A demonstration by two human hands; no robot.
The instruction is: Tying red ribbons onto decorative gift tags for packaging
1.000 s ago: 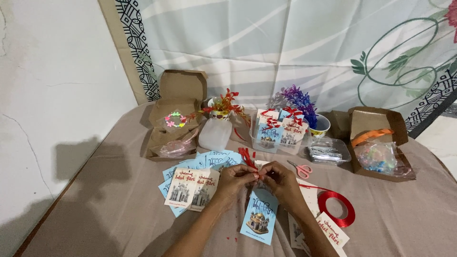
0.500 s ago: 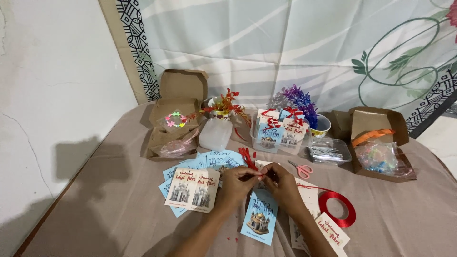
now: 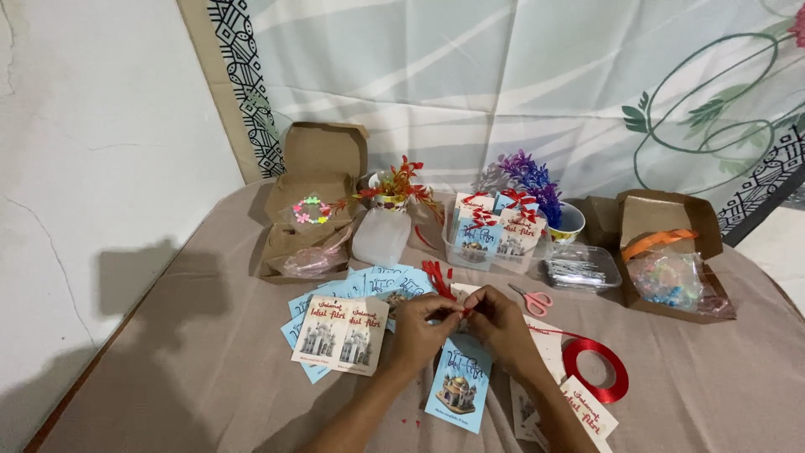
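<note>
Both hands meet at the middle of the beige cloth-covered table [image 3: 168, 369], fingertips pinched together on a short piece of thin red ribbon [image 3: 466, 311] that sits right between them. The left hand [image 3: 419, 331] closes on it from the left side and the right hand [image 3: 501, 327] from the right, so the bit of ribbon runs roughly left to right across the gap, with both hands equally close to it (how it is looped or folded is too small to tell). Directly below the pinch, nearer the person, lies a blue rectangular paper card with a domed building printed on it [image 3: 459, 384], its long axis running away from the person and slightly tilted; the wrists rest just above its upper edge. A loose coil of red satin ribbon [image 3: 596, 370] lies to the right of the right forearm, a thin strand leading from it up toward the hands. A pair of small pink-handled scissors [image 3: 532, 298] lies just beyond the right hand, and a bundle of cut red ribbon strips [image 3: 436, 278] just beyond the left.
</note>
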